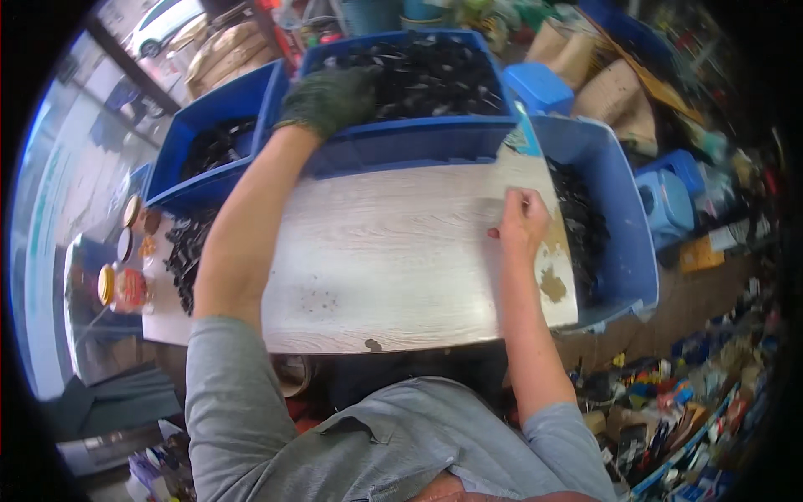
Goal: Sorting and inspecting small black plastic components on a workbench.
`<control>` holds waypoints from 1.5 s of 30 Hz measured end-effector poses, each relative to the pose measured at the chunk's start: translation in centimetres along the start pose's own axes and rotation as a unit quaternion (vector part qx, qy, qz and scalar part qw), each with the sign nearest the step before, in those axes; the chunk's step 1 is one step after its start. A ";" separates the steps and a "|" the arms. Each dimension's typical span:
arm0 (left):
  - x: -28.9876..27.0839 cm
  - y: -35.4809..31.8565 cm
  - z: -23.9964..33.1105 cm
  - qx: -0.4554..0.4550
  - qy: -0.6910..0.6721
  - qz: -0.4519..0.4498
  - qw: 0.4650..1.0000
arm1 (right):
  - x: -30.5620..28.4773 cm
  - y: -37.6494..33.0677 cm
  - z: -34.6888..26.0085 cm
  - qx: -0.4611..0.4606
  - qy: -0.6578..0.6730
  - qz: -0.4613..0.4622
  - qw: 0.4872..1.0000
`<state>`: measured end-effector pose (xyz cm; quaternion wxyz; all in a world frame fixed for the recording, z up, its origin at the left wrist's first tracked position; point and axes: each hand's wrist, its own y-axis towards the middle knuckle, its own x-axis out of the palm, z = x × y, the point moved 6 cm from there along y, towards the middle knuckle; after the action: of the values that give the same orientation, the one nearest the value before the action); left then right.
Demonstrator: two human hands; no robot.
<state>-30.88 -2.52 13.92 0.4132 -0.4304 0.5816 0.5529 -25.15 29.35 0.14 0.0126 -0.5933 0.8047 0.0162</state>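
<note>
My left hand (330,100), in a dark green glove, reaches over the near left corner of a blue bin (410,138) at the far side of the table. Small black pieces (435,71), too small to name, fill this bin. The gloved fingers are at the pieces and blend with them, so their grip is hidden. My bare right hand (525,219) is over the right side of the pale wood-grain tabletop (385,243). Its fingers are curled closed; whatever may be inside them does not show.
Another blue bin (209,176) with black pieces stands at the left. To the right is a larger blue tub (615,226), holding more pieces beside the table edge. A yellow-lidded jar (125,289) sits at the left edge. Mixed clutter (677,410) covers the lower right.
</note>
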 end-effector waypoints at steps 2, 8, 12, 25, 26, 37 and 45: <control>1.4 -0.1 -1.0 0.020 0.032 0.043 0.998 | 0.0 0.0 0.1 -0.003 -0.009 0.006 1.000; 1.3 0.7 -0.8 0.042 -0.024 0.051 0.998 | -0.3 0.6 1.1 0.012 -0.003 -0.004 1.000; 0.3 0.3 -0.6 0.052 -0.058 0.094 0.992 | -0.3 0.4 1.3 0.036 -0.008 -0.011 0.999; 0.4 -0.4 -0.3 -0.012 -0.053 0.017 0.998 | -0.5 0.5 1.1 0.030 -0.025 -0.001 0.999; 0.3 0.0 -0.2 0.010 -0.052 0.054 0.997 | -0.6 0.6 1.2 0.027 -0.024 0.002 0.999; 0.9 -0.1 -1.8 0.012 -0.091 0.215 0.972 | -0.5 0.6 1.6 0.025 -0.021 -0.019 0.999; -3.1 -1.4 -0.5 0.007 -0.213 0.187 0.959 | -0.8 0.7 1.2 0.008 -0.065 0.019 0.998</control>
<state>-28.66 -2.93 16.54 0.4200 -0.1830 0.5542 0.6950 -25.58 30.40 -1.05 0.0691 -0.5753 0.8136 0.0482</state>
